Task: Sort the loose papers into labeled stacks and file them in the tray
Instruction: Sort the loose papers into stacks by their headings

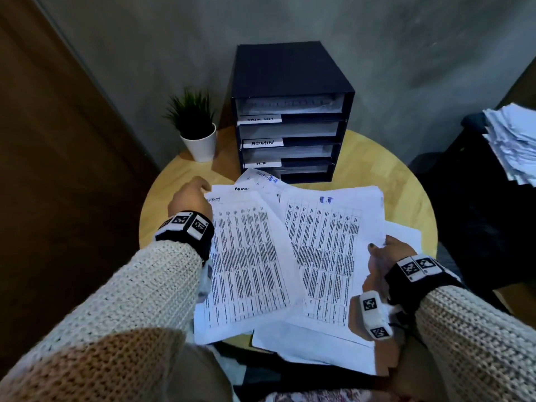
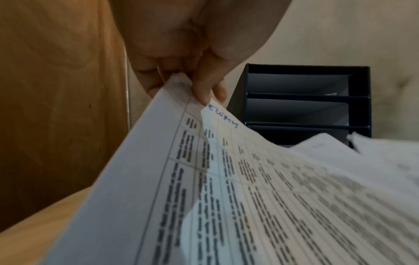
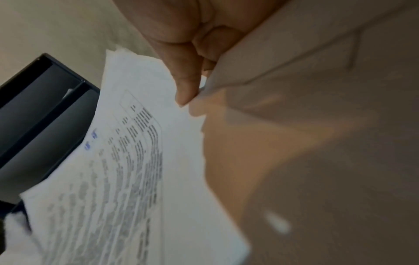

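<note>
A dark blue filing tray (image 1: 293, 71) with several slots stands at the back of the round wooden table (image 1: 406, 181); white labels (image 1: 262, 142) read ADMIN and H.R. Loose printed sheets lie fanned in front of it. My left hand (image 1: 190, 195) pinches the top corner of a sheet (image 1: 246, 262) with a blue handwritten heading (image 2: 223, 116), thumb (image 2: 204, 84) on top. My right hand (image 1: 383, 256) pinches the right edge of a sheet marked H.R (image 1: 324, 250), thumb (image 3: 181, 78) pressed on the page (image 3: 136, 161).
A small potted plant (image 1: 197, 126) stands left of the tray. A messy heap of papers (image 1: 513, 140) sits on dark furniture at the right. A wooden door (image 1: 43, 169) is at the left, a grey wall behind.
</note>
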